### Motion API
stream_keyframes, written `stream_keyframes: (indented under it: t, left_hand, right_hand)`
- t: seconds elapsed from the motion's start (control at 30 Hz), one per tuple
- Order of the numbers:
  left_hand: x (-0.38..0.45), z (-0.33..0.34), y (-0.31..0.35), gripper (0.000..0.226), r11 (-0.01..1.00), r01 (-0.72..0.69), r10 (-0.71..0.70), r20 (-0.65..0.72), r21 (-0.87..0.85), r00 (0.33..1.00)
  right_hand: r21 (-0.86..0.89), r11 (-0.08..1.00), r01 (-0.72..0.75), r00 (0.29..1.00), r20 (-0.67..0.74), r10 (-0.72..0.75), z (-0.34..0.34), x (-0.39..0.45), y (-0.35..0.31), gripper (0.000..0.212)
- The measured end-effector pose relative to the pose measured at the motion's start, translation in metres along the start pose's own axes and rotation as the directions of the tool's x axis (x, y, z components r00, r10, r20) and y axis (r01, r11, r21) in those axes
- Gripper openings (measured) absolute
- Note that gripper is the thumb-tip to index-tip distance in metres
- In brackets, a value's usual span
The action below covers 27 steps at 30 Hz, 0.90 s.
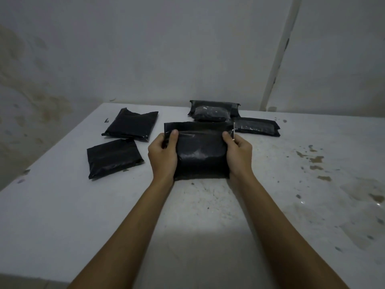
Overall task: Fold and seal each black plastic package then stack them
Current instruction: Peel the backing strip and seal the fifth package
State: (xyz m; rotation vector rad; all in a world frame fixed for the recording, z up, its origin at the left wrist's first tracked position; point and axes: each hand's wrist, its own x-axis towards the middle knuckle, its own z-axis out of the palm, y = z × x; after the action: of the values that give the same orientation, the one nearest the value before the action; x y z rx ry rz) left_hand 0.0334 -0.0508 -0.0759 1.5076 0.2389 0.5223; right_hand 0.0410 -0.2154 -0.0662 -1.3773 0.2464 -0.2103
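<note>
The black package (201, 151) (pinched at both sides by left hand (163, 155) and right hand (237, 152)) could seal crooked if either grip slips.

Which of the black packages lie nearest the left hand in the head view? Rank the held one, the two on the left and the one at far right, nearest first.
From the left hand:
1. Held package, gripped at its left edge.
2. Front-left package, just to the left of the hand.
3. Back-left package, further back on the left.
4. Far-right package, beyond the right hand.
</note>
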Motion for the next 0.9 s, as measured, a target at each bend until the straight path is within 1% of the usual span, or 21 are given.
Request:
stream_keyframes:
  t: [0.1, 0.17, 0.23, 0.3, 0.33, 0.4, 0.43, 0.5, 0.63, 0.7, 0.8, 0.9]
  left_hand:
    - [0.004, -0.001, 0.001, 0.02, 0.995, -0.1, 0.1, 0.003, 0.016, 0.995]
    - [0.007, -0.001, 0.005, 0.015, 0.983, -0.183, 0.183, 0.003, 0.0, 0.983]
    - [0.008, -0.003, 0.009, 0.007, 0.97, -0.241, 0.24, -0.01, -0.02, 0.971]
    - [0.005, -0.005, 0.012, 0.009, 0.971, -0.229, 0.23, 0.013, -0.069, 0.973]
    - [0.003, -0.007, 0.012, 0.009, 0.977, -0.191, 0.196, 0.041, -0.091, 0.98]
    - [-0.001, -0.013, 0.009, 0.008, 0.989, -0.113, 0.119, 0.067, -0.091, 0.991]
    - [-0.002, -0.016, 0.009, 0.009, 0.993, -0.089, 0.093, 0.058, -0.077, 0.994]
    - [-0.006, -0.019, 0.01, 0.015, 0.996, -0.072, 0.074, 0.023, -0.052, 0.997]
    - [-0.013, -0.022, 0.009, 0.03, 0.995, -0.1, 0.1, -0.028, 0.0, 0.995]
    - [-0.013, -0.023, 0.005, 0.038, 0.995, -0.105, 0.104, -0.037, -0.004, 0.994]
    - [-0.014, -0.024, 0.004, 0.042, 0.991, -0.136, 0.136, -0.033, -0.002, 0.99]
    - [-0.014, -0.024, 0.008, 0.041, 0.983, -0.181, 0.182, -0.019, 0.042, 0.983]
  right_hand:
    - [-0.014, 1.0, 0.027, 0.999, 0.019, -0.027, -0.001, 0.001, -0.003, 0.02]
    - [-0.027, 0.991, 0.128, 0.991, 0.04, -0.126, -0.003, 0.0, -0.009, 0.018]
    - [-0.053, 0.968, 0.246, 0.968, 0.071, -0.242, -0.007, -0.004, -0.015, 0.018]
    - [-0.065, 0.952, 0.299, 0.951, 0.104, -0.292, -0.013, -0.008, -0.014, 0.016]
    - [-0.047, 0.959, 0.279, 0.954, 0.127, -0.271, -0.016, -0.009, -0.012, 0.016]
    - [0.014, 0.982, 0.189, 0.963, 0.195, -0.188, -0.021, -0.011, -0.004, 0.02]
    - [0.029, 0.988, 0.155, 0.965, 0.21, -0.157, -0.022, -0.013, -0.002, 0.023]
    - [0.04, 0.991, 0.124, 0.974, 0.188, -0.129, -0.02, -0.016, -0.004, 0.027]
    - [-0.02, 0.982, 0.186, 0.979, 0.083, -0.184, -0.014, -0.024, -0.01, 0.028]
    - [-0.039, 0.98, 0.197, 0.978, 0.073, -0.194, -0.012, -0.023, -0.007, 0.031]
    - [-0.033, 0.981, 0.192, 0.98, 0.067, -0.19, -0.009, -0.025, -0.005, 0.032]
    - [-0.09, 0.962, 0.256, 0.966, 0.059, -0.252, -0.011, -0.023, -0.007, 0.035]
